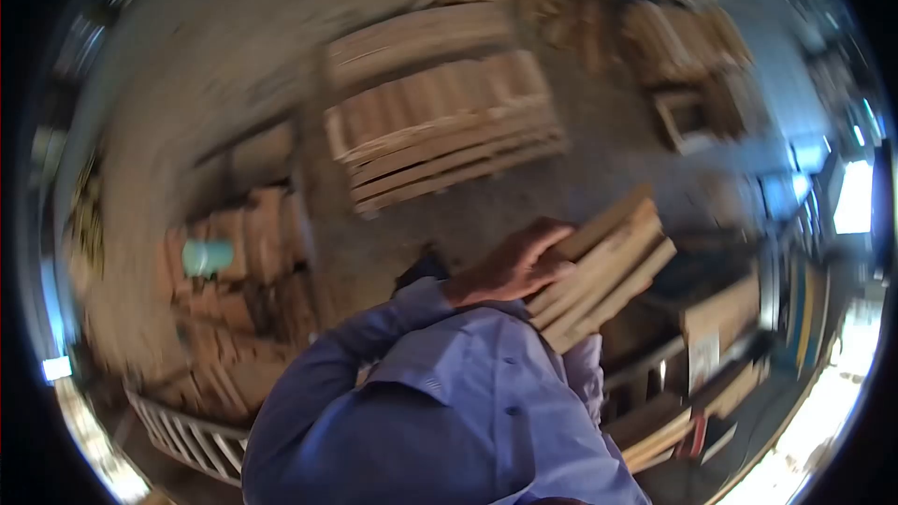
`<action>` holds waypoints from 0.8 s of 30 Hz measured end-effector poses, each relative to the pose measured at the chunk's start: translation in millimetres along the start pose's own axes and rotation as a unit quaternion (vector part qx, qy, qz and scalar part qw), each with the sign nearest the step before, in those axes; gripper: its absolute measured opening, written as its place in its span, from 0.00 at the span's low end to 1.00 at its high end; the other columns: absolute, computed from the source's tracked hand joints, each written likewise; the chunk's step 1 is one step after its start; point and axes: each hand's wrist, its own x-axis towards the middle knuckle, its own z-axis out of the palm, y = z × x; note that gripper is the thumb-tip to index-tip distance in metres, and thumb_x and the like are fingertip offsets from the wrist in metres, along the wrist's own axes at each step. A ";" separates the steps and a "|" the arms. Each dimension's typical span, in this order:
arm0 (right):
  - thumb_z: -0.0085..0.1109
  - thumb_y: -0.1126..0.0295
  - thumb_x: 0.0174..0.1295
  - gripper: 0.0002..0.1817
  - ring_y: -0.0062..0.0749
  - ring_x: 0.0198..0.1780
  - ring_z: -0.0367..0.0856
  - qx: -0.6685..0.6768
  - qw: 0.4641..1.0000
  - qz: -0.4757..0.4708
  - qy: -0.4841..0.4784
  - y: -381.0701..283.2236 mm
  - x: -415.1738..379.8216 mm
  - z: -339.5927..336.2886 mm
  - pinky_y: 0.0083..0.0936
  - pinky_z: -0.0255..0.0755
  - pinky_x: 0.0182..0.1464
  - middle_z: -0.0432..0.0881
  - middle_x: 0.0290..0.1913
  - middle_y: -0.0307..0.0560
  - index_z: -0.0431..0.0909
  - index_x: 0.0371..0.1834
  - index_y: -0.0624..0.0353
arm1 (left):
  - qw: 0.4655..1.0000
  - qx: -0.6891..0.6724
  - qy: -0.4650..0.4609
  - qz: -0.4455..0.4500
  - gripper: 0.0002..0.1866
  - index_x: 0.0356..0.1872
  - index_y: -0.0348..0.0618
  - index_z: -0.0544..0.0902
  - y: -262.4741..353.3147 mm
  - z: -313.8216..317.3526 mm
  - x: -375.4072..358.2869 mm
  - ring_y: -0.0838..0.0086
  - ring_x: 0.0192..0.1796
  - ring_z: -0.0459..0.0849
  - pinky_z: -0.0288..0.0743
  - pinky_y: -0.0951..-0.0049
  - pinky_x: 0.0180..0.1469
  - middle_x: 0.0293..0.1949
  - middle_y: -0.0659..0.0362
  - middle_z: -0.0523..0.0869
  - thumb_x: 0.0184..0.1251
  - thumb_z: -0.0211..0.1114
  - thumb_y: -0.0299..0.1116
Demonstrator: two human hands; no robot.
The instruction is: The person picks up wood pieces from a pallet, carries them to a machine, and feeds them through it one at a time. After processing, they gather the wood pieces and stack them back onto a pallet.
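Note:
Several short wooden boards [603, 266] lie together in a slanted bundle in front of my chest. Against the bundle's left side is my left hand [524, 262], its thumb on top and its fingers curled at the edge of the boards. My right hand does not show; only a bit of its sleeve appears just below the boards, which hide what is beyond.
Ahead on the floor stands a slatted wooden crate [449, 131] filled with upright wood pieces. To the left, a turquoise container [207, 257] sits on piled wood [267, 234]. Wooden boxes [692, 47] stand at far right. Boards [655, 430] lie near my right side.

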 end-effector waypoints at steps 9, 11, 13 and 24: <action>0.35 0.34 0.79 0.39 0.48 0.76 0.68 0.039 0.991 0.034 -0.120 92.5 71.7 167.2 0.55 0.70 0.76 0.59 0.82 0.52 0.49 0.86 0.41 | 0.990 -0.018 -0.003 -0.141 0.32 0.73 0.38 0.73 -41.8 -155.0 -62.2 0.52 0.64 0.83 0.77 0.57 0.66 0.63 0.42 0.82 0.76 0.69 0.45; 0.38 0.36 0.80 0.38 0.48 0.76 0.68 0.210 0.955 0.191 -0.090 101.6 85.2 190.0 0.55 0.69 0.76 0.59 0.83 0.48 0.50 0.86 0.40 | 0.982 -0.082 -0.020 -0.168 0.32 0.74 0.38 0.73 -45.3 -175.2 -62.1 0.54 0.67 0.81 0.77 0.57 0.67 0.66 0.43 0.81 0.77 0.68 0.46; 0.43 0.36 0.79 0.40 0.49 0.75 0.69 0.104 0.982 0.145 -0.065 110.0 91.2 204.5 0.54 0.68 0.76 0.62 0.82 0.48 0.54 0.85 0.45 | 0.963 -0.149 0.036 -0.224 0.33 0.74 0.37 0.72 -55.7 -185.6 -64.5 0.54 0.67 0.81 0.77 0.58 0.67 0.65 0.44 0.81 0.77 0.67 0.48; 0.49 0.20 0.63 0.55 0.60 0.69 0.74 0.309 0.859 0.408 0.005 201.2 160.5 322.5 0.70 0.69 0.68 0.69 0.76 0.58 0.59 0.83 0.48 | 0.895 -0.163 0.160 -0.383 0.29 0.71 0.32 0.74 -142.1 -354.9 -74.5 0.69 0.47 0.90 0.85 0.68 0.51 0.52 0.50 0.88 0.77 0.67 0.40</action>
